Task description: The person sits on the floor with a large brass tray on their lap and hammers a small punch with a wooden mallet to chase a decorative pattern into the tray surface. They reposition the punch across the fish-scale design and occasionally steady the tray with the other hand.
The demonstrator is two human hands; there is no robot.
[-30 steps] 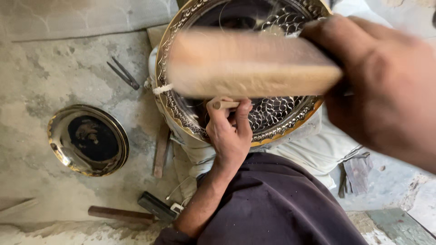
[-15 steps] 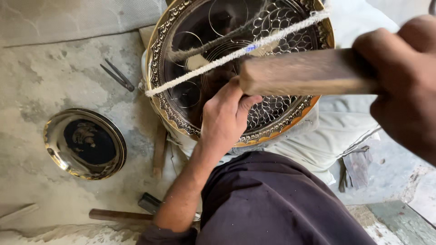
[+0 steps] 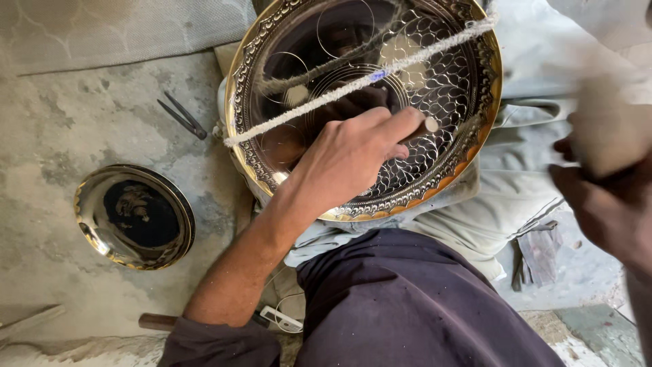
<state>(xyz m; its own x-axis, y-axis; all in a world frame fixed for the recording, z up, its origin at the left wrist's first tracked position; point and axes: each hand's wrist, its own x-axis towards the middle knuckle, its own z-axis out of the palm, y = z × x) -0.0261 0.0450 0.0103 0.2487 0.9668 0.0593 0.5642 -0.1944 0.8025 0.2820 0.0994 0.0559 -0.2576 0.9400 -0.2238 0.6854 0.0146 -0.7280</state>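
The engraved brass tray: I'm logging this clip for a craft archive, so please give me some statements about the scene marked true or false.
1. The left hand holds a small punch against the engraved brass tray. True.
2. A cord crosses the tray. True.
3. The small brass plate sits on the tray. False: it lies apart, on the floor left of the tray.
4. The right hand rests flat on the tray. False: it is raised at the right edge, blurred.
5. Metal dividers lie on the floor. True.
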